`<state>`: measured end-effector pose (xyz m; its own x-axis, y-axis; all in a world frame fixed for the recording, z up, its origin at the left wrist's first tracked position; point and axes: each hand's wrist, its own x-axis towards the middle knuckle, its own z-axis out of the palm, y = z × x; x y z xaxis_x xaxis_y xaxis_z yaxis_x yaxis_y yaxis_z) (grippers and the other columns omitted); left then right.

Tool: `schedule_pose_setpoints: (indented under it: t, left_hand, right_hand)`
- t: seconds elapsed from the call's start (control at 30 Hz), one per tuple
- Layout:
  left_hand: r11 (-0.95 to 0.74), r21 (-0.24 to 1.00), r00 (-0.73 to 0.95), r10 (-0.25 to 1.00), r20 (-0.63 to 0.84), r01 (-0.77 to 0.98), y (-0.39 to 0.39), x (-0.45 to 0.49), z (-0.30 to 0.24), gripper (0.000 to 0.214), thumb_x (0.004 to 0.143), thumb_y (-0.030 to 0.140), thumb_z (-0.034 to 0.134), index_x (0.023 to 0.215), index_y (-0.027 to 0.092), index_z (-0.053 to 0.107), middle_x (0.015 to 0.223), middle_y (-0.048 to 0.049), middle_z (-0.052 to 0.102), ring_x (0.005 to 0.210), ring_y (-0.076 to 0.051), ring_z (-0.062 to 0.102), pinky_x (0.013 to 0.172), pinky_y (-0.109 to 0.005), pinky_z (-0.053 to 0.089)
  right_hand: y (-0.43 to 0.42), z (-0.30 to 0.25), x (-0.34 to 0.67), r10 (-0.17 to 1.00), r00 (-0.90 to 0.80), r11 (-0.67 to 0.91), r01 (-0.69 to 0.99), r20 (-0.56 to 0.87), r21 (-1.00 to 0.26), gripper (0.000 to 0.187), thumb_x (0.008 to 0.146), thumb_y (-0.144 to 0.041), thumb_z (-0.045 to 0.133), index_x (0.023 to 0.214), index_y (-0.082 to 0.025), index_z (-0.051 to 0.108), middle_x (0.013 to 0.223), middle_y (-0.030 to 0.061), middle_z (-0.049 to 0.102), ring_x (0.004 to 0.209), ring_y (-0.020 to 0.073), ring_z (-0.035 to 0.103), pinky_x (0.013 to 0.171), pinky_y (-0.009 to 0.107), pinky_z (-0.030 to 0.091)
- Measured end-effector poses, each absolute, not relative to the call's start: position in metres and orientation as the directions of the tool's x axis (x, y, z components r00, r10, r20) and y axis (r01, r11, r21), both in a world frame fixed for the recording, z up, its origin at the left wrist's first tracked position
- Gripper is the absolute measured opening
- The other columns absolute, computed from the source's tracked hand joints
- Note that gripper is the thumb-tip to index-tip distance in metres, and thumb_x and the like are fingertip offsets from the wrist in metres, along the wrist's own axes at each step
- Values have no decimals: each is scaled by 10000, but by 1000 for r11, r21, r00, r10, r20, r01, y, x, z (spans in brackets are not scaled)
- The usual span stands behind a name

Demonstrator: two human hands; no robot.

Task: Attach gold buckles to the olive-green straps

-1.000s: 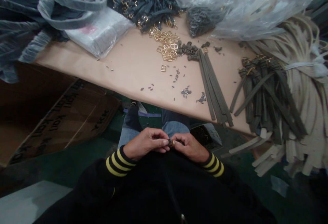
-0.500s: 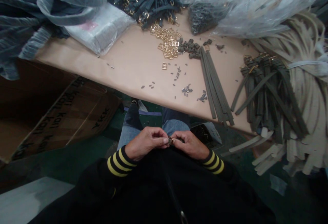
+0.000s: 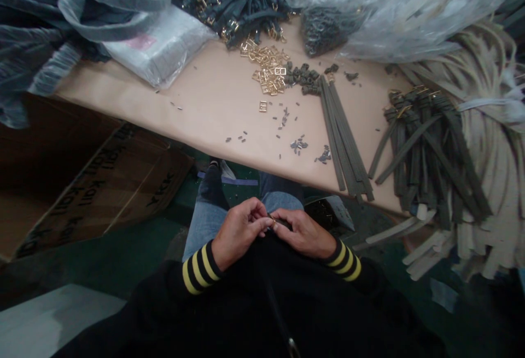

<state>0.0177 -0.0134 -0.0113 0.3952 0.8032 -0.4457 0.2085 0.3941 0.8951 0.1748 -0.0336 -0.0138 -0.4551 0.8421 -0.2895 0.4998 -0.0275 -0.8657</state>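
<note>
The left hand and right hand pinch a small dark strap piece over the lap, their fingers hiding most of it. Beyond, the bench carries gold buckles, scattered metal bits and olive straps overhanging its edge; a plastic-wrapped package lies left, a cardboard box below.

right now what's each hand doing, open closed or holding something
Left hand: at a small piece, mostly hidden; whether it grips, can't tell.
Right hand: closed, holding that same piece.
</note>
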Motion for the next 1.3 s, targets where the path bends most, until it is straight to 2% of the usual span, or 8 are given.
schedule_pose_setpoints:
  t: [0.17, 0.27, 0.4, 0.53, 0.67, 0.93, 1.13, 1.3]
  left_hand:
    - [260, 925, 433, 826, -362, 277, -14, 16, -11, 97, 676, 158, 550, 593, 138, 504, 590, 44, 475, 456, -50, 478, 443, -175, 407]
    - [234, 936, 452, 827, -334, 263, -16, 15, -9, 111, 710, 162, 511, 610, 125, 540, 651, 26, 475, 487, -53, 502, 495, -197, 426]
    - [342, 924, 505, 775, -381, 173, -15, 13, -11, 102, 717, 169, 506, 791, 118, 554, 716, 6, 497, 577, -72, 520, 576, -222, 429]
    - [510, 858, 574, 687, -446, 56, -13, 10, -20, 271, 661, 184, 577, 903, 127, 471, 728, 15, 510, 582, -68, 486, 552, -212, 395]
    - [570, 818, 626, 611, -485, 78, -10, 9, -22, 245, 627, 197, 615, 804, 116, 465, 654, 28, 504, 563, -59, 454, 535, -196, 352]
    - [460, 877, 579, 680, -450, 142, -11, 13, -23, 216, 633, 196, 610, 636, 148, 400, 565, 59, 445, 515, -50, 408, 480, -179, 320]
    - [567, 822, 651, 602, -463, 60, -11, 9, -23, 237, 679, 255, 588, 696, 158, 371, 611, 53, 483, 453, -37, 457, 417, -162, 377]
    - [650, 759, 664, 582, -469, -33, -10, 9, -18, 288, 647, 265, 630, 690, 165, 363, 607, 66, 463, 417, -19, 391, 324, -123, 362]
  right_hand:
    - [-34, -12, 174, 826, -476, -49, 474, -303, -879, 174, 783, -181, 408, 713, -138, 562, 578, -14, 529, 521, 86, 456, 514, 184, 360]
    - [-34, -11, 175, 829, -443, -111, 467, -340, -877, 174, 771, -171, 411, 700, -136, 566, 575, -17, 528, 496, 77, 449, 496, 179, 351]
    - [-33, -9, 177, 856, -412, -96, 468, -313, -878, 167, 742, -157, 426, 690, -127, 581, 559, -17, 521, 512, 86, 456, 509, 187, 349]
    - [-33, -7, 176, 875, -412, -36, 469, -255, -882, 170, 722, -136, 440, 687, -127, 606, 593, -2, 561, 549, 98, 484, 545, 196, 358]
    - [-36, -6, 171, 876, -408, -32, 484, -258, -875, 185, 714, -121, 435, 685, -125, 618, 597, 8, 579, 548, 105, 499, 548, 200, 365]
    - [-39, -11, 166, 871, -350, -123, 523, -344, -843, 204, 714, -75, 413, 745, -128, 608, 626, 10, 599, 580, 107, 535, 566, 197, 385]
    - [-40, -10, 169, 865, -375, -115, 501, -335, -858, 166, 735, -84, 420, 738, -138, 577, 647, 4, 601, 609, 108, 549, 598, 200, 397]
    - [-38, -1, 168, 874, -338, -115, 555, -350, -824, 142, 729, -111, 445, 714, -143, 583, 629, -5, 593, 596, 108, 533, 581, 197, 378]
